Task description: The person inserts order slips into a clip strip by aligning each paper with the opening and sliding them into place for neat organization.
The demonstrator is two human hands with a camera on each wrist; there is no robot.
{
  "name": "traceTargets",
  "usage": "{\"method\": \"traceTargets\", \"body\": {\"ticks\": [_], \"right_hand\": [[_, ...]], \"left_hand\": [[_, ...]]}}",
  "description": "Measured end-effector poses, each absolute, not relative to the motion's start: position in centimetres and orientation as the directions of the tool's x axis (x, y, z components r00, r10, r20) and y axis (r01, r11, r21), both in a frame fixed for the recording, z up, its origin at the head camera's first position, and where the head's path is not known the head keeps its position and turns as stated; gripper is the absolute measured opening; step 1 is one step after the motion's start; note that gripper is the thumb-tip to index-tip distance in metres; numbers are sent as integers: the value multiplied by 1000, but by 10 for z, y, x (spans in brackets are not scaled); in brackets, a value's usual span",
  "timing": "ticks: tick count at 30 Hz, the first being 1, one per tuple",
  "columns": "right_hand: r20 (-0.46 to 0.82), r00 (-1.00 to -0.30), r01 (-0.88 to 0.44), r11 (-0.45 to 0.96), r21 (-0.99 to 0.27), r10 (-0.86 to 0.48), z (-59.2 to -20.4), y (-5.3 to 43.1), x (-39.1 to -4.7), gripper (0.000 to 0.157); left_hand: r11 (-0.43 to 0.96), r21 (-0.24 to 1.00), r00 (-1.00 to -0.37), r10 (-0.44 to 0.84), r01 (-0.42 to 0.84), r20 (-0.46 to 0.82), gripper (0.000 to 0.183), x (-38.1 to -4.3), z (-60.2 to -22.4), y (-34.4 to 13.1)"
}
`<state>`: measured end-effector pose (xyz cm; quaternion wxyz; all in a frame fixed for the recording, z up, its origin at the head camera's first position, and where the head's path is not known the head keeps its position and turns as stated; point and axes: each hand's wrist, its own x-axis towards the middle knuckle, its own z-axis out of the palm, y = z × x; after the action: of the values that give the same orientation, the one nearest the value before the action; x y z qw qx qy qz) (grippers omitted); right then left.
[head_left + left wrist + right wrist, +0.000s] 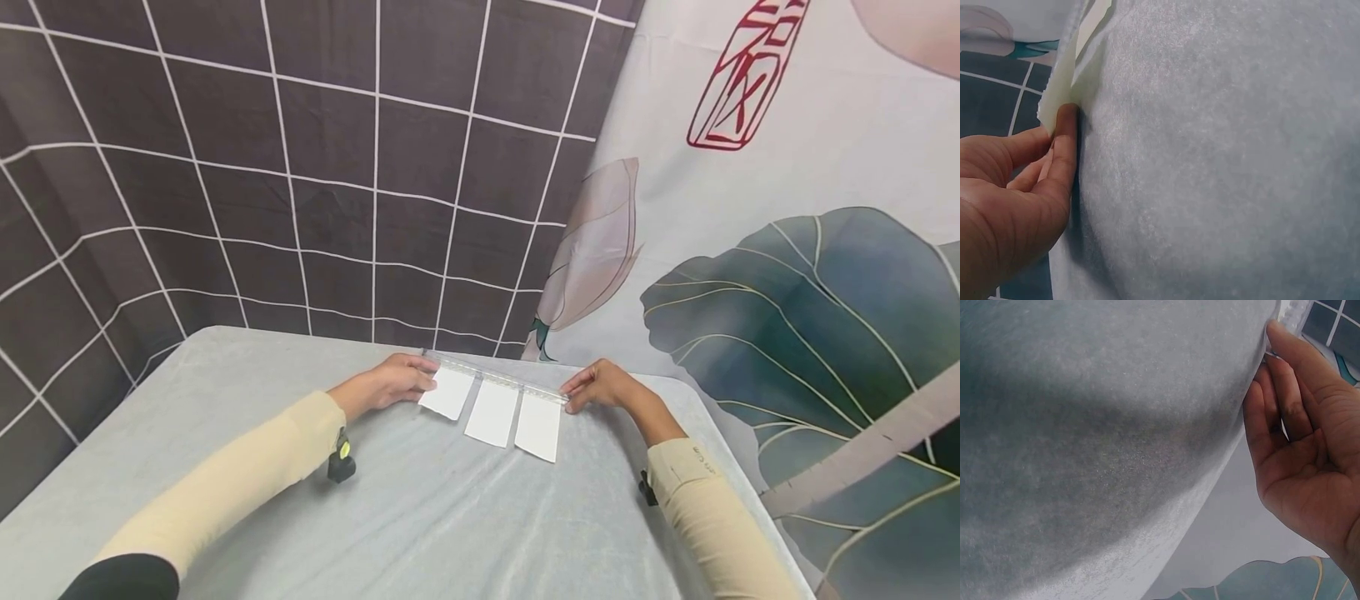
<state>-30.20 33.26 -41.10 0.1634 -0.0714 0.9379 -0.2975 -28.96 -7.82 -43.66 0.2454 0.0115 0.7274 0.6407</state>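
A narrow clear strip [487,375], like a ruler, runs along the top edges of three white paper pieces near the far edge of the cloth-covered table. My left hand [397,381] pinches the strip's left end together with the left paper piece [450,392]; in the left wrist view that paper [1060,90] stands up from thumb and fingertips. At the other end, my right hand [606,387] pinches the strip beside the right paper piece [538,427]. The middle paper piece [492,414] hangs between them. In the right wrist view, only a bit of clear strip [1296,315] shows past the thumb.
Pale grey cloth [420,517] with soft wrinkles covers the table. Behind it stands a dark curtain [322,125] with a white grid. A white hanging [675,192] with painted leaves and red characters borders the right side.
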Motion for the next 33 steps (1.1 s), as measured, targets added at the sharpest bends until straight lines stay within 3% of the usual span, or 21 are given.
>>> {"method": "traceTargets", "body": {"ticks": [33], "right_hand": [[-267, -935, -38, 813, -581, -234, -415, 334, -306, 33]], "left_hand": [[165, 936, -894, 284, -311, -347, 64, -290, -440, -75]]}}
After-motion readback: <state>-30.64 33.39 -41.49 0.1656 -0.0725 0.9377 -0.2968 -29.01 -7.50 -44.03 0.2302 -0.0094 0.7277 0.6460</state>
